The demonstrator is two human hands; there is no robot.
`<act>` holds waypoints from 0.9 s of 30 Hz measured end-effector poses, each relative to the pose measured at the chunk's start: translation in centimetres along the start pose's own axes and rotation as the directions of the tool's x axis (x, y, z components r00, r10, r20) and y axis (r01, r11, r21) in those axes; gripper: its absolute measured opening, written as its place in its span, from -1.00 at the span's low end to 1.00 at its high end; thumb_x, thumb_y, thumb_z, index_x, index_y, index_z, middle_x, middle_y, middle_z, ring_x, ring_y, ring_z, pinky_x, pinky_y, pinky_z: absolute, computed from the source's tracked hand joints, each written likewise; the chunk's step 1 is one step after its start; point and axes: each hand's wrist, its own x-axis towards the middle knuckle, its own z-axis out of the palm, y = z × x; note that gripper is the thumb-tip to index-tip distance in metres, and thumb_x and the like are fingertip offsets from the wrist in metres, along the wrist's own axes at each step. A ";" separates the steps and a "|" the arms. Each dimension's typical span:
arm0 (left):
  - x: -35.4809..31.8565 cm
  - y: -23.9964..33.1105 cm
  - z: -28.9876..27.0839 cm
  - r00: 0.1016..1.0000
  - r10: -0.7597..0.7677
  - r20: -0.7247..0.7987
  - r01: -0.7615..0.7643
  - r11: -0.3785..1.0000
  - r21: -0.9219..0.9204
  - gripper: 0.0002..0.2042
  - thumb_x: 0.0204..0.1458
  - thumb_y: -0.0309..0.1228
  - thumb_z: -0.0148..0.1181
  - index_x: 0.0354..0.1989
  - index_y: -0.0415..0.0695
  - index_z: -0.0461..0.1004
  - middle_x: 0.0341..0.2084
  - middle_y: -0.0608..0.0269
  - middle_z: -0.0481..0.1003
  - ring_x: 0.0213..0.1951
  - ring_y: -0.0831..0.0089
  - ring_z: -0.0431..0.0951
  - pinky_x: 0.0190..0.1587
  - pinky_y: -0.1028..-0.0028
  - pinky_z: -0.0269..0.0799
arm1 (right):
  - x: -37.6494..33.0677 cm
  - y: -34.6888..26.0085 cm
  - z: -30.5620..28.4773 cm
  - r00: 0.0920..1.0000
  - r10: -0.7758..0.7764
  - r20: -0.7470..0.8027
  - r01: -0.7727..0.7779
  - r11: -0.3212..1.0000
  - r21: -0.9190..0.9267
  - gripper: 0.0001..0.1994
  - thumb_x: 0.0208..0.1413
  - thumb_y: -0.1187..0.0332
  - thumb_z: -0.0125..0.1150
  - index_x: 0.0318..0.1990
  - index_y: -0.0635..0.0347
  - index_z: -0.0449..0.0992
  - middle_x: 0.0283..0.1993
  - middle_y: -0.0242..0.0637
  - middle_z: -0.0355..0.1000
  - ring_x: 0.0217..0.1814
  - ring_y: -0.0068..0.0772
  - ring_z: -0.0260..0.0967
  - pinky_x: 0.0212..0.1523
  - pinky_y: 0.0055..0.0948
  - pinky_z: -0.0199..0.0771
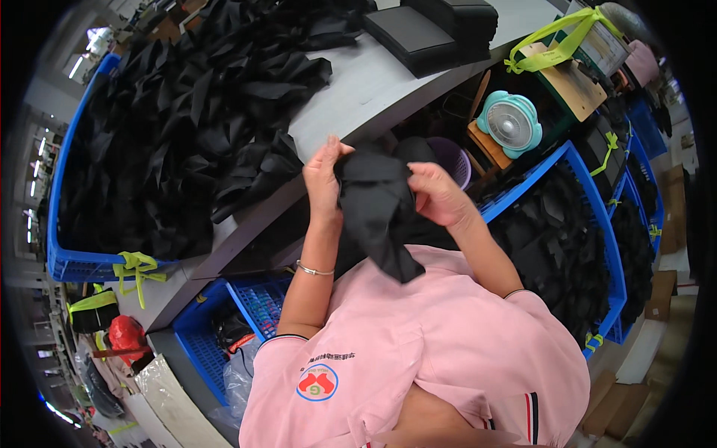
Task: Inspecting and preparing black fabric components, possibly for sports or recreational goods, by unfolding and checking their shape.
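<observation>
A piece of black fabric [373, 198] hangs in front of my chest, stretched between both hands. My left hand [324, 178] pinches its upper left edge, thumb and fingers pressed together. At the upper right edge, my right hand [442, 194] is closed on the same piece with curled fingers. The lower part tapers and droops toward my pink shirt. What shape the whole piece has, I cannot tell. On the table to the left, a large heap of black fabric pieces [187, 112] lies loose, partly in a blue crate [63, 164].
Flat black pieces [426, 33] are stacked on the grey table [351, 93]. To the right are a teal fan [509, 123], a purple basket [457, 160] and a blue crate [614, 261] full of black pieces. Another blue crate [198, 351] sits below the table at left.
</observation>
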 end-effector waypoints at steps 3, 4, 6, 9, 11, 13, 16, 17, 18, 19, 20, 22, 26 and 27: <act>-2.0 -1.3 0.6 0.931 -0.343 0.126 0.363 0.906 -0.217 -0.74 0.31 -0.23 0.08 -0.20 -0.17 0.58 -0.29 0.33 0.56 -0.26 0.56 0.57 -0.16 0.53 0.51 | 1.3 0.1 1.0 0.984 -0.092 -0.154 0.090 0.996 -0.020 -0.84 0.27 0.37 0.22 -0.09 0.23 0.57 -0.25 -0.40 0.61 -0.32 -0.62 0.55 -0.22 -0.62 0.56; -3.4 -1.8 0.6 0.864 -0.378 0.333 0.481 0.816 -0.321 -0.72 0.31 -0.24 0.07 -0.05 -0.19 0.55 -0.17 0.27 0.59 -0.15 0.51 0.60 -0.05 0.48 0.57 | 2.1 -0.3 0.9 0.969 -0.110 -0.220 0.088 0.990 -0.108 -0.85 0.28 0.37 0.21 -0.11 0.24 0.57 -0.27 -0.43 0.60 -0.32 -0.64 0.54 -0.22 -0.63 0.55; -5.5 -3.6 0.9 0.822 -0.428 0.376 0.533 0.810 -0.244 -0.64 0.32 -0.20 0.06 0.11 -0.20 0.48 -0.01 0.20 0.58 -0.05 0.44 0.62 0.05 0.42 0.57 | 4.1 -0.8 0.4 0.958 -0.162 -0.235 0.084 0.947 -0.310 -0.86 0.31 0.37 0.19 -0.21 0.26 0.59 -0.33 -0.46 0.56 -0.36 -0.68 0.49 -0.27 -0.66 0.51; -5.2 -6.9 -0.6 0.568 -0.381 0.730 0.791 0.498 -0.356 -0.61 0.33 -0.19 0.04 0.17 -0.21 0.44 0.08 0.14 0.54 0.02 0.41 0.60 0.08 0.44 0.55 | 6.3 2.5 -0.1 0.988 0.020 -0.155 -0.119 0.737 -0.666 -0.83 0.33 0.35 0.18 -0.21 0.29 0.58 -0.37 -0.41 0.54 -0.41 -0.65 0.47 -0.35 -0.60 0.49; -4.1 -8.8 -2.1 0.446 -0.229 0.865 0.879 0.296 -0.374 -0.60 0.32 -0.23 0.05 0.21 -0.24 0.41 0.13 0.11 0.51 0.08 0.43 0.56 0.13 0.48 0.50 | 7.1 6.3 -0.4 0.996 0.068 -0.056 -0.088 0.749 -0.657 -0.83 0.32 0.36 0.17 -0.22 0.28 0.58 -0.38 -0.41 0.54 -0.41 -0.65 0.47 -0.35 -0.60 0.49; -3.1 -9.4 -3.3 0.462 -0.088 0.883 0.850 0.329 -0.412 -0.57 0.29 -0.29 0.10 0.25 -0.27 0.38 0.16 0.10 0.49 0.14 0.46 0.52 0.22 0.53 0.40 | 7.4 9.7 -1.1 0.988 0.149 -0.041 -0.144 0.787 -0.601 -0.84 0.32 0.37 0.16 -0.23 0.28 0.58 -0.38 -0.41 0.53 -0.41 -0.65 0.46 -0.36 -0.60 0.48; -2.2 -8.2 -2.3 0.742 -0.136 0.656 -0.013 0.976 0.217 -0.52 0.33 -0.28 0.03 0.33 -0.30 0.29 0.27 0.11 0.38 0.26 0.42 0.40 0.33 0.52 0.24 | 7.5 12.7 -2.1 0.965 0.261 -0.033 -0.243 0.837 -0.491 -0.84 0.32 0.39 0.14 -0.24 0.27 0.58 -0.39 -0.41 0.53 -0.42 -0.64 0.46 -0.36 -0.61 0.47; -2.0 -7.2 -1.3 0.836 -0.088 0.542 -0.243 0.827 0.508 -0.50 0.35 -0.26 -0.01 0.36 -0.29 0.23 0.32 0.13 0.31 0.30 0.39 0.35 0.36 0.49 0.20 | 7.5 13.1 -2.3 0.957 0.289 -0.036 -0.272 0.843 -0.463 -0.84 0.32 0.39 0.14 -0.25 0.27 0.58 -0.39 -0.41 0.52 -0.42 -0.64 0.45 -0.37 -0.61 0.47; -1.2 -6.5 0.2 0.863 -0.072 0.501 -0.163 0.897 0.411 -0.47 0.36 -0.22 -0.03 0.40 -0.26 0.16 0.37 0.15 0.22 0.35 0.35 0.28 0.37 0.44 0.19 | 7.3 13.0 -2.6 0.948 0.314 -0.041 -0.299 0.847 -0.439 -0.84 0.32 0.40 0.13 -0.25 0.27 0.58 -0.39 -0.41 0.52 -0.42 -0.64 0.45 -0.37 -0.61 0.47; -0.1 -5.7 1.6 0.888 -0.058 0.455 -0.092 0.950 0.300 -0.43 0.37 -0.19 -0.06 0.44 -0.22 0.08 0.43 0.17 0.12 0.39 0.31 0.22 0.38 0.39 0.18 | 7.2 12.6 -2.9 0.941 0.334 -0.046 -0.322 0.850 -0.418 -0.84 0.32 0.40 0.13 -0.26 0.26 0.58 -0.39 -0.41 0.52 -0.42 -0.64 0.45 -0.37 -0.61 0.47; 1.4 -5.0 3.1 0.910 -0.030 0.414 -0.052 0.982 0.184 -0.40 0.38 -0.15 -0.08 0.49 -0.19 0.00 0.48 0.19 0.03 0.43 0.26 0.15 0.39 0.34 0.17 | 6.9 11.9 -3.0 0.936 0.345 -0.065 -0.340 0.847 -0.408 -0.84 0.32 0.41 0.12 -0.26 0.26 0.58 -0.39 -0.41 0.52 -0.42 -0.64 0.45 -0.37 -0.61 0.46; 3.6 -3.4 3.2 0.938 0.006 0.347 0.063 0.980 -0.188 -0.31 0.39 -0.04 -0.15 0.57 -0.02 -0.24 0.57 0.29 -0.26 0.52 0.22 -0.04 0.39 0.16 0.11 | 6.2 9.9 -3.2 0.927 0.344 -0.152 -0.376 0.836 -0.399 -0.84 0.31 0.42 0.11 -0.27 0.26 0.58 -0.40 -0.41 0.51 -0.42 -0.64 0.44 -0.38 -0.61 0.46; 5.8 -2.4 0.0 0.995 -0.097 0.019 0.098 0.993 -0.065 -0.28 0.37 -0.07 -0.07 0.57 -0.02 -0.23 0.57 0.34 -0.25 0.53 0.27 -0.09 0.38 0.22 0.10 | 5.7 4.3 -3.5 0.792 -0.283 -0.541 -0.150 0.768 -0.623 -0.82 0.34 0.39 0.05 -0.22 0.24 0.57 -0.33 -0.38 0.51 -0.35 -0.62 0.45 -0.34 -0.55 0.47; 5.7 -2.6 -0.6 0.995 -0.035 0.096 0.032 0.999 0.039 -0.29 0.36 -0.08 -0.04 0.56 -0.03 -0.19 0.56 0.31 -0.18 0.51 0.27 -0.04 0.37 0.25 0.12 | 5.8 2.8 -3.4 0.804 -0.374 -0.462 -0.079 0.703 -0.707 -0.80 0.35 0.37 0.04 -0.17 0.28 0.57 -0.27 -0.32 0.51 -0.24 -0.56 0.45 -0.16 -0.54 0.45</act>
